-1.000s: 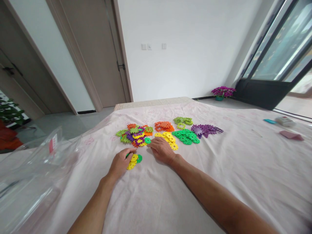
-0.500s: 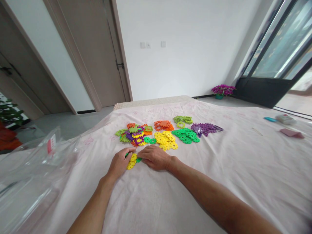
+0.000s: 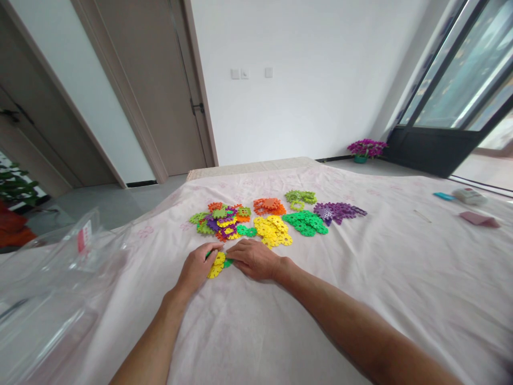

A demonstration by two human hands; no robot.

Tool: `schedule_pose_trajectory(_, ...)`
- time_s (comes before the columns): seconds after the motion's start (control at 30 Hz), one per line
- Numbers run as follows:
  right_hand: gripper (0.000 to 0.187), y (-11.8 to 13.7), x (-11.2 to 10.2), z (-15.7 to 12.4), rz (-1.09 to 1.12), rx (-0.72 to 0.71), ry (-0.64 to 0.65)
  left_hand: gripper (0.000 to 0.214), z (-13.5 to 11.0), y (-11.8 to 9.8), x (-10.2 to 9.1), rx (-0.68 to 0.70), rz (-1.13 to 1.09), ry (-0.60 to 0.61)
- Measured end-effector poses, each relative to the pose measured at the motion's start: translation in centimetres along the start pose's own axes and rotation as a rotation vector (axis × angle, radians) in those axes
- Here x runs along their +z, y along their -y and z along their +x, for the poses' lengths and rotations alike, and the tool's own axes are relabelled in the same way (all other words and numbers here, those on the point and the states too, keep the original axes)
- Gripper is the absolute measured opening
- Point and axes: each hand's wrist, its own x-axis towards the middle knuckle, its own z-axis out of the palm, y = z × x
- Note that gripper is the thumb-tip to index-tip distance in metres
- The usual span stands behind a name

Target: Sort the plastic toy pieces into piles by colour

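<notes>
Flat plastic snowflake discs lie on a pale pink sheet (image 3: 280,321). My left hand (image 3: 197,270) rests beside a small cluster of yellow and green discs (image 3: 217,265), fingers curled round its left edge. My right hand (image 3: 253,258) lies flat on the sheet, fingertips touching the same cluster from the right. Just beyond are a mixed-colour pile (image 3: 222,219), a yellow pile (image 3: 273,230), a green pile (image 3: 305,222), an orange pile (image 3: 270,206), a light-green pile (image 3: 300,198) and a purple pile (image 3: 337,212).
A clear plastic bag (image 3: 52,289) lies at the left edge of the bed. Small items, one teal and one dark red (image 3: 479,218), sit far right. A door (image 3: 160,91), a potted purple flower (image 3: 366,148) and a glass sliding door stand beyond.
My right hand has come back from the yellow pile to the small cluster by my left hand. Two green discs now lie next to the mixed pile. Since half a second ago almost nothing has moved.
</notes>
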Motion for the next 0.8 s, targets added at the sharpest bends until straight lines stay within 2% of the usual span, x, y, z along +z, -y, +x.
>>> schedule_pose_trajectory(0.8,0.024,-0.16,0.22,0.0,0.071,0.048,-0.036,0.034,-0.07,0.18,0.04,-0.001,0.004,-0.002)
